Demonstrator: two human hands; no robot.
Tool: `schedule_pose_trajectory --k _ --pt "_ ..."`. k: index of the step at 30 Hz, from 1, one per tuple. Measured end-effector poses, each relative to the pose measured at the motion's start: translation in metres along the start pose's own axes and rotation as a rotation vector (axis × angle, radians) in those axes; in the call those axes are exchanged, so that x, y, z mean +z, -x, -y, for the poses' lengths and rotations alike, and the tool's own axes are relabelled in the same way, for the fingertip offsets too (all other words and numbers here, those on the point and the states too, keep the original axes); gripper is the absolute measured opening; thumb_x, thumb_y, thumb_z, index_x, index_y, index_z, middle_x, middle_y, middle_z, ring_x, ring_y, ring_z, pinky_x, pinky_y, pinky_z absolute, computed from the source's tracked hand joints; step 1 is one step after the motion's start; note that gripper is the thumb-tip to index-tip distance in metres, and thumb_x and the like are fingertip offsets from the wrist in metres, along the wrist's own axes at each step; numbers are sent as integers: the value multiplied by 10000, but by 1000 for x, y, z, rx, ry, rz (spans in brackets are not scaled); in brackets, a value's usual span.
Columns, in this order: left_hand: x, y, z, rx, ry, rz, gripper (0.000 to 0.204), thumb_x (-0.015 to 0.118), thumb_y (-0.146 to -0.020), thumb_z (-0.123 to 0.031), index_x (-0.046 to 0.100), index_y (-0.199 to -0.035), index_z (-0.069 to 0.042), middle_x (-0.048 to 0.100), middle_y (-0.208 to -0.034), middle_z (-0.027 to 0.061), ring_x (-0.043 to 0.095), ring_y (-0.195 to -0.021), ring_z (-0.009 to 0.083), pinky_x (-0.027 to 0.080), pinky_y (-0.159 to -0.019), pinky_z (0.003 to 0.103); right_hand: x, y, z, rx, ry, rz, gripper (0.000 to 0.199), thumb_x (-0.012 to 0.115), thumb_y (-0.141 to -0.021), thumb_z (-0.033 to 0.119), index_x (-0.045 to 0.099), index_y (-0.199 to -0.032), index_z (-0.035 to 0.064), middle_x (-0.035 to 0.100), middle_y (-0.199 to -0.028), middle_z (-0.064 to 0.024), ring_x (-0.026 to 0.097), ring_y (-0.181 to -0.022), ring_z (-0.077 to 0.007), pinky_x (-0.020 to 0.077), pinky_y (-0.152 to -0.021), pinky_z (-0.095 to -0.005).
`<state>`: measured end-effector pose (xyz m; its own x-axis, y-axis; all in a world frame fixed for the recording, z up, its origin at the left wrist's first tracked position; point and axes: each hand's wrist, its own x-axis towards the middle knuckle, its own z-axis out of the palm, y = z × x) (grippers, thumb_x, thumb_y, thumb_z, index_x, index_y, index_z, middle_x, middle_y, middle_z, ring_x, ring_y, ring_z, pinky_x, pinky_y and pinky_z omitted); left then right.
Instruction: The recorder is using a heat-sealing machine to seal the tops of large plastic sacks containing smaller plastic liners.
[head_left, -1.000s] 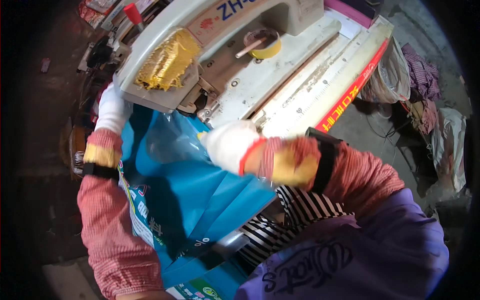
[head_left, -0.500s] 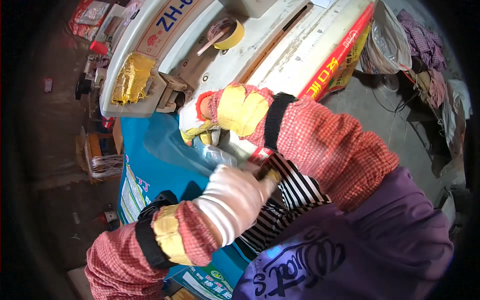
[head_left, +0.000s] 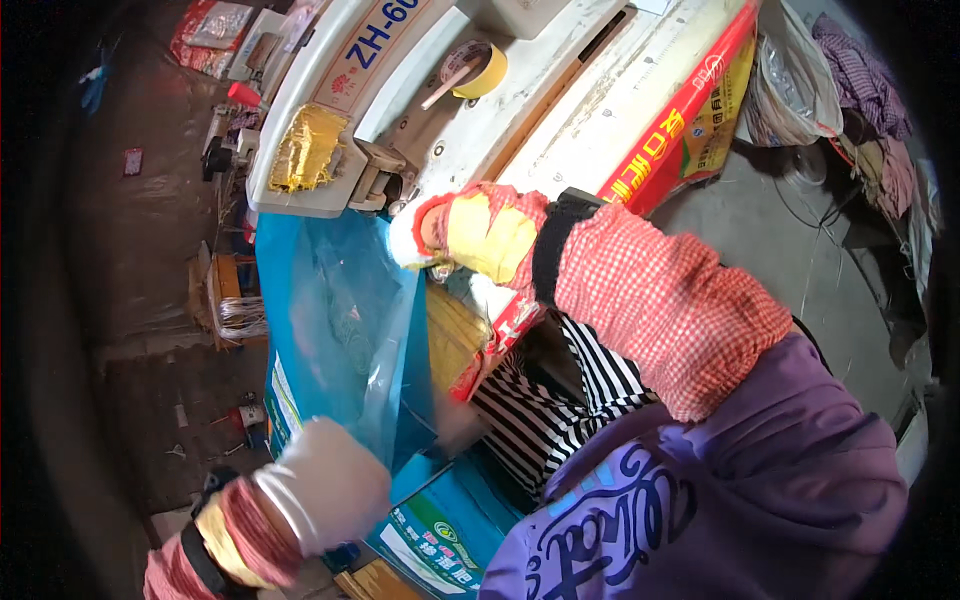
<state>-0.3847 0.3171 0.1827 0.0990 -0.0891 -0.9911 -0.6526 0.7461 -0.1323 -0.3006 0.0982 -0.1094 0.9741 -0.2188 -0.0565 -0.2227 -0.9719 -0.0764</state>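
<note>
A large blue printed bag (head_left: 300, 255) hangs at the near side of a white machine, with a clear plastic liner (head_left: 345, 320) spread over its blue surface. My right hand (head_left: 412, 238), in a white glove with a red cuff, is at the liner's upper corner beside the machine. Its fingers are mostly hidden, but the part that shows curls down over the plastic edge. My left hand (head_left: 335, 480), in a white glove, is lower left, beside the bag's lower printed part. Motion blur and the angle hide its fingers, so I cannot tell whether it holds anything.
The white machine's arm (head_left: 350, 90), with a gold patch (head_left: 307, 150), rises behind the bag. A yellow tape roll (head_left: 483, 72) sits on its bed. A red printed strip (head_left: 685, 125) lines the bed's near edge. A white sack (head_left: 785, 95) stands at right; white strands (head_left: 242, 317) lie left.
My left hand has swung down and left, away from my right hand. The clear liner, bunched before, now lies spread over the blue bag. My right hand has shifted slightly; the view has moved a little.
</note>
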Motion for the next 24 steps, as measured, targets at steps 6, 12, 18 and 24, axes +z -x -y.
schedule_pose_trajectory --k 6,12,18,24 --pt "16 -45 -43 333 -131 -373 168 577 -722 -228 629 -589 -140 588 -579 57 603 -573 243 468 -518 363 -113 145 138 286 338 -258 353 524 -844 308 568 -1144 128 615 -999 -82 574 -961 -206 464 -814 -352" --pt "30 -54 -33 94 428 -618 280 599 -795 -336 580 -772 -57 604 -698 121 604 -655 319 486 -600 396 -90 159 171 -230 -388 33 274 527 -783 255 640 -975 96 633 -959 -141 613 -893 -285 486 -735 -389" --pt "44 -52 -25 -26 614 -776 564 632 -786 -432 485 -1188 -64 616 -772 176 617 -704 347 485 -620 395 -102 165 101 508 -627 -600 389 611 -742 251 569 -1043 7 610 -964 -178 609 -880 -319 494 -743 -423" --pt "37 -50 -27 40 633 -678 465 601 -802 -439 569 -1074 -63 599 -681 141 614 -676 321 482 -580 395 -66 112 100 534 -409 -221 383 456 -869 269 564 -1076 -35 654 -843 -146 642 -720 -311 506 -587 -432"
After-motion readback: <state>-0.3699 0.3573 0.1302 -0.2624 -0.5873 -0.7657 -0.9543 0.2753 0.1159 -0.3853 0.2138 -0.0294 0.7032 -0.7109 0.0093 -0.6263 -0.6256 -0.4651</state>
